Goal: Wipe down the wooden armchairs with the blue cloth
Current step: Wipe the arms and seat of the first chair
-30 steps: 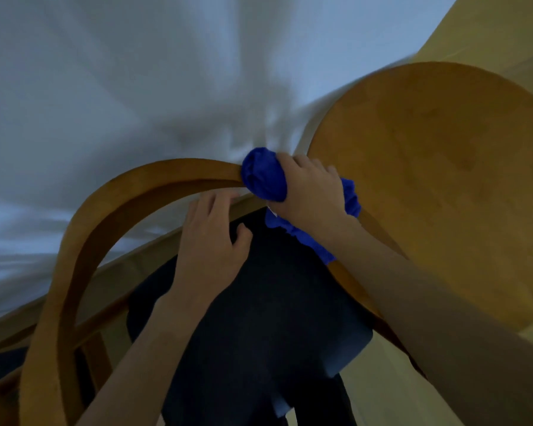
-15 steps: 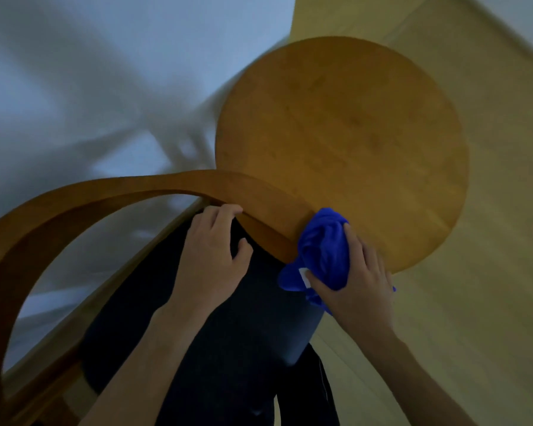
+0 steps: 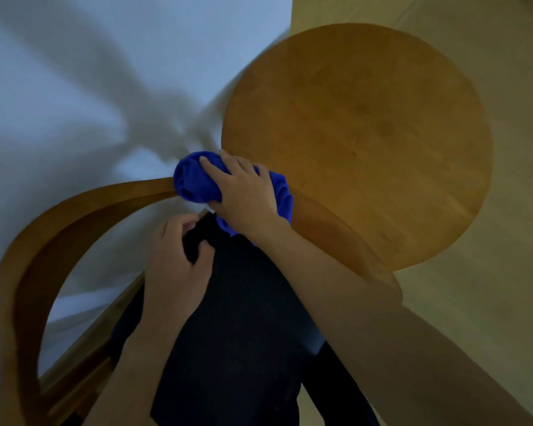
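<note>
Right hand [image 3: 243, 192] grip closed on blue cloth [image 3: 197, 179] atop curved armrest [image 3: 83, 204] — left hand [image 3: 176, 265] pinching dark cushion [image 3: 243, 333].

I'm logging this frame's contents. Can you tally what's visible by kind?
Hands: 2, left hand and right hand
Blue cloth: 1
Curved wooden armrest: 1
Round wooden table: 1
Dark seat cushion: 1
Total: 6
</note>
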Demonstrator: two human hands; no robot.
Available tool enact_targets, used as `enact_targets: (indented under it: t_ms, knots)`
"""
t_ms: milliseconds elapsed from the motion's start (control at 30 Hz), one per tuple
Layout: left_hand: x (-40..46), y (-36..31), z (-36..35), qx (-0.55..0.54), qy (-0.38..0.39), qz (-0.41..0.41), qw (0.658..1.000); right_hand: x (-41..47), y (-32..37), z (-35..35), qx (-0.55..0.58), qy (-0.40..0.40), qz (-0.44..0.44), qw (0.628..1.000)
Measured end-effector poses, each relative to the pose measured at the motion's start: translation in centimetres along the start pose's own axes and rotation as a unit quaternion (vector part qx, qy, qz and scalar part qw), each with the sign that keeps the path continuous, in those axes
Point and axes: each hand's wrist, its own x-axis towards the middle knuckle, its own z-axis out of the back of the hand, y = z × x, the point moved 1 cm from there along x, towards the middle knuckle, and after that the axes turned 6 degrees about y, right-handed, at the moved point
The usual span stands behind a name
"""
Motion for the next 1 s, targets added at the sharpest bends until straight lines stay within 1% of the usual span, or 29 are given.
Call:
enact_targets:
  t_ms: [67, 167, 233, 300, 367, 433, 500, 567, 633, 700, 767, 833, 900, 967, 1000]
  knots:
    - [0.1, -0.8, 0.3, -0.017, -0.011, 0.000, 1.000, -3.0, -2.5, 0.2, 0.014, -0.010, 0.004, 1.000]
    - [0.9, -2.8, -1.1, -0.021, 0.010, -0.019, 1.000, -10.8, -7.3, -0.2, 0.025, -0.032, -0.049, 0.998]
    - [1.5, -5.0, -3.1, -0.051, 0.054, -0.029, 0.997, -16.8, -9.9, -0.8, 0.039, -0.042, -0.100, 0.993]
    - [1.5, -7.5, -5.5, -0.079, 0.109, -0.068, 0.988, -21.9, -11.3, -1.4, 0.055, -0.055, -0.145, 0.986]
    - [0.8, -9.7, -7.7, -0.102, 0.160, -0.123, 0.974, -25.4, -11.7, -2.3, 0.081, -0.071, -0.180, 0.978]
    - [-0.3, -11.0, -9.2, -0.116, 0.186, -0.159, 0.963, -27.0, -11.5, -3.0, 0.115, -0.088, -0.202, 0.969]
    - [-1.3, -11.3, -9.9, -0.123, 0.181, -0.167, 0.962, -26.9, -11.2, -3.3, 0.137, -0.106, -0.208, 0.963]
    - [-2.1, -10.8, -10.0, -0.132, 0.164, -0.157, 0.965, -25.2, -10.7, -3.0, 0.122, -0.124, -0.219, 0.960]
    - [-2.8, -10.1, -9.8, -0.154, 0.143, -0.148, 0.966, -21.8, -9.8, -2.1, 0.091, -0.127, -0.265, 0.951]
    - [-3.4, -9.5, -9.3, -0.169, 0.095, -0.129, 0.973, -17.4, -8.4, -1.1, 0.082, -0.115, -0.289, 0.947]
    - [-3.5, -8.9, -8.5, -0.183, 0.036, -0.085, 0.979, -13.0, -7.0, -0.5, 0.084, -0.092, -0.260, 0.957]
    - [-3.4, -8.6, -7.8, -0.188, 0.010, -0.042, 0.981, -10.1, -6.4, -0.2, 0.078, -0.062, -0.230, 0.968]
    - [-3.1, -8.4, -7.3, -0.181, 0.014, -0.027, 0.983, -9.7, -7.1, 0.0, 0.075, -0.055, -0.206, 0.974]
    - [-2.7, -8.5, -7.1, -0.166, 0.029, -0.030, 0.985, -11.8, -8.6, 0.0, 0.098, -0.075, -0.189, 0.974]
    - [-2.5, -8.7, -7.2, -0.159, 0.038, -0.036, 0.986, -13.6, -9.5, -0.1, 0.114, -0.089, -0.198, 0.969]
